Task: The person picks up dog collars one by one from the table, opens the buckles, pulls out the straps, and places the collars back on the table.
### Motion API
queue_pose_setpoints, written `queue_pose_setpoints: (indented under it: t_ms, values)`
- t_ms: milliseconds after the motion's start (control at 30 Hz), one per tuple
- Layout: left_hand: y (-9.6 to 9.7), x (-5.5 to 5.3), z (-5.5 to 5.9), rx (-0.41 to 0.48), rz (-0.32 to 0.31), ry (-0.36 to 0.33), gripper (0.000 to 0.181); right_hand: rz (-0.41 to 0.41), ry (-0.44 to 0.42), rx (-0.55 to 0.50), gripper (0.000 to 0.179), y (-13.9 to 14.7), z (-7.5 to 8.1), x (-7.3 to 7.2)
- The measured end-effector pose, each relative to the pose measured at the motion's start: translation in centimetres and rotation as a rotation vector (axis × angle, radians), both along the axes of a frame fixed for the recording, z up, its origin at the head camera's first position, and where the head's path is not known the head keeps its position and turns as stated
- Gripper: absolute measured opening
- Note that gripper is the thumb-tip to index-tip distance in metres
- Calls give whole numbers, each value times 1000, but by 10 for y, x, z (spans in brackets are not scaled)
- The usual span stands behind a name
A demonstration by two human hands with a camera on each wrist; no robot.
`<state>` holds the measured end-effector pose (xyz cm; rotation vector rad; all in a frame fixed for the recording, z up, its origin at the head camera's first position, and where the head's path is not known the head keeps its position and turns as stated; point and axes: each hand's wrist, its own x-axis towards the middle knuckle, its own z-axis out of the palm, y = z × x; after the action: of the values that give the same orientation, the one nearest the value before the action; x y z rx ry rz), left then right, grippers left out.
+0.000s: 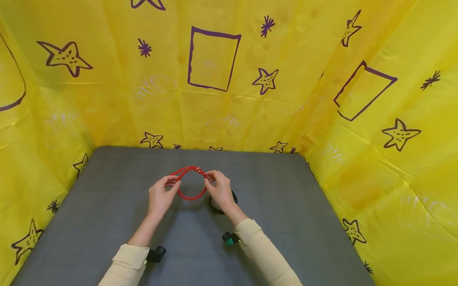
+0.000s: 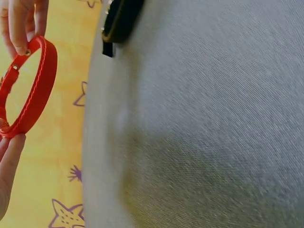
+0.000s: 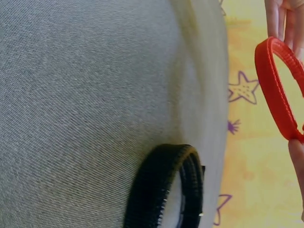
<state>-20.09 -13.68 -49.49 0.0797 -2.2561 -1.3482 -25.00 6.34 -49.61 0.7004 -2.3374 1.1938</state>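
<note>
A red stitched collar (image 1: 191,198), buckled into a round loop, is held up above the grey table. My left hand (image 1: 162,195) pinches its left side between thumb and fingers. On the opposite side, my right hand (image 1: 220,191) pinches it close to the metal buckle (image 1: 197,169). A loose strap end juts left behind the left fingertips. In the left wrist view the red collar (image 2: 43,95) shows its stitched edge and metal eyelets. Beneath my right hand a black collar (image 3: 154,183) stands looped on the table, partly hidden by that hand in the head view.
The grey tabletop (image 1: 286,238) is enclosed at the back and sides by yellow cloth walls (image 1: 229,107) printed with purple stars and frames. Black wrist cameras (image 1: 156,254) protrude inward from both sleeved forearms.
</note>
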Motion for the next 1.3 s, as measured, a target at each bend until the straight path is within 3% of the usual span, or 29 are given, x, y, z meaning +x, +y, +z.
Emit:
queue_pose_setpoints:
  t_ms: [300,633,1033,1133,1300]
  values:
    - [8,5,10,73,37,51,17,6,71,-63,13,6,7,5]
    - [15,8,21,127,38,138,17,6,102,-116,14,11,15,8]
    - [21,13,29,226,-2,161,17,18,208,-192,16,18,19,15]
    - [25,21,41,266,-20,146,20,41,238,-232,17,19,19,16]
    - [31,36,68,345,-57,103,25,66,311,-272,20,18,40,31]
